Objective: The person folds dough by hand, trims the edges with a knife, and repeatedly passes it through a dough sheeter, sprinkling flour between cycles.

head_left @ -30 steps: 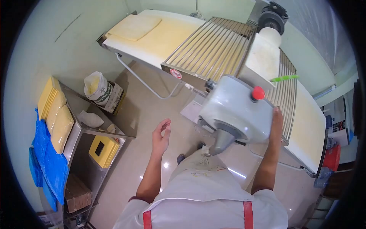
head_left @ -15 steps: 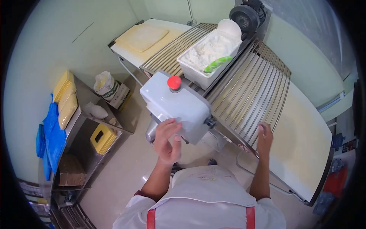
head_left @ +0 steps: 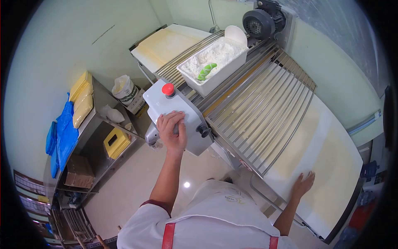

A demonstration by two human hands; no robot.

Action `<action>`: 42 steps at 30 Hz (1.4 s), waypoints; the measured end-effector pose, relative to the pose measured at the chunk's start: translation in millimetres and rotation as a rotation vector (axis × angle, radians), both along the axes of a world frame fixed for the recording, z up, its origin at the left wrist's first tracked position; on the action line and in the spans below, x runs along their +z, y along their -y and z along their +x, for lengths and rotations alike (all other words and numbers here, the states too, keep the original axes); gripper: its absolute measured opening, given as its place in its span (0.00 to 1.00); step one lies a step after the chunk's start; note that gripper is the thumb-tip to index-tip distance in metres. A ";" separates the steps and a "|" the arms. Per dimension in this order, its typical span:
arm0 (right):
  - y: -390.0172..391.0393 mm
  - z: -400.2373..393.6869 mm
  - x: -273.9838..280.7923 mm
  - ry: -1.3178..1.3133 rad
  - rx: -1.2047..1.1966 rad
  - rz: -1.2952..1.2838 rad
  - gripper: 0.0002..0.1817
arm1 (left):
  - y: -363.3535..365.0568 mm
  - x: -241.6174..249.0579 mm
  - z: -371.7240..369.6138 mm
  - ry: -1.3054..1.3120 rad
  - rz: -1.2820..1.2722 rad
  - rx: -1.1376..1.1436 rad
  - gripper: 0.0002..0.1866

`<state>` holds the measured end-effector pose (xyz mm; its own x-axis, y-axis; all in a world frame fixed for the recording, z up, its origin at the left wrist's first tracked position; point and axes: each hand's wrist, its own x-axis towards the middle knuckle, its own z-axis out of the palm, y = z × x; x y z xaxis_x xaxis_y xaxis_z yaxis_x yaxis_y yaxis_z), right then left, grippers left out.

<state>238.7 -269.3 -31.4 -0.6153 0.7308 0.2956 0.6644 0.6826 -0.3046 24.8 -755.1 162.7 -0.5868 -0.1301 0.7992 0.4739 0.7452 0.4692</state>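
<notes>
My left hand (head_left: pixel 171 129) rests on the grey head housing (head_left: pixel 178 106) of a dough sheeter, fingers stretched over its front edge and holding nothing. Beyond those fingers a red mushroom button (head_left: pixel 168 89) sits on top of the housing, and a black knob (head_left: pixel 203 131) sticks out at its right. Over the right conveyor belt (head_left: pixel 331 166), my right hand (head_left: pixel 303 184) is open and empty, fingers apart near the belt's front edge. A pale dough sheet (head_left: pixel 159 45) lies on the left belt, its inner end under the bar guard (head_left: pixel 182 56).
A white tub (head_left: pixel 211 83) of flour with a green-handled tool (head_left: pixel 206 71) stands over the rollers. A second bar guard (head_left: pixel 265 112) spans the right belt. At the back is a motor (head_left: pixel 259 24). Metal shelving (head_left: pixel 93 145) with yellow packs (head_left: pixel 83 97) stands left.
My left hand has come down onto the housing. My right hand has moved right and nearer, over the belt. The dough sheet has shifted toward the rollers, and the view has turned slightly.
</notes>
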 end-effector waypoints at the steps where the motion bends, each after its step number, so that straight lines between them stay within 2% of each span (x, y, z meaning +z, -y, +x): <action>1: -0.9 4.4 1.3 0.036 -0.018 0.010 0.28 | -0.5 -0.9 0.5 -0.005 0.003 0.003 0.06; 16: -6.2 147.6 -13.6 0.290 -0.334 -0.019 0.31 | 0.1 -3.0 1.4 -0.014 0.070 -0.035 0.08; 22: -30.3 167.9 -19.2 0.327 -0.419 -0.025 0.31 | -1.1 1.4 12.2 0.091 0.041 -0.060 0.07; 27: -67.8 152.8 -15.1 0.332 -0.418 -0.036 0.31 | -19.4 4.7 24.6 0.068 0.025 -0.039 0.09; 31: -106.1 159.4 -8.7 0.318 -0.417 -0.028 0.31 | -76.9 7.0 35.9 -0.111 -0.036 -0.141 0.10; 32: -118.3 163.8 -9.6 0.298 -0.421 -0.017 0.30 | -99.0 6.0 36.5 -0.121 -0.022 -0.235 0.11; 38: -182.7 208.8 -18.4 0.246 -0.477 0.050 0.30 | -243.1 -4.6 41.2 0.292 -0.042 -0.662 0.17; 42: -214.9 246.8 -30.1 0.241 -0.507 0.072 0.30 | -296.3 -42.6 36.2 0.464 -0.288 -0.751 0.24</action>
<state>485.6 -54.4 -61.4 -0.2492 0.9357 0.2497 0.9594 0.2737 -0.0681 61.1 -458.8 120.0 -0.7062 0.5803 0.4057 0.6902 0.4363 0.5773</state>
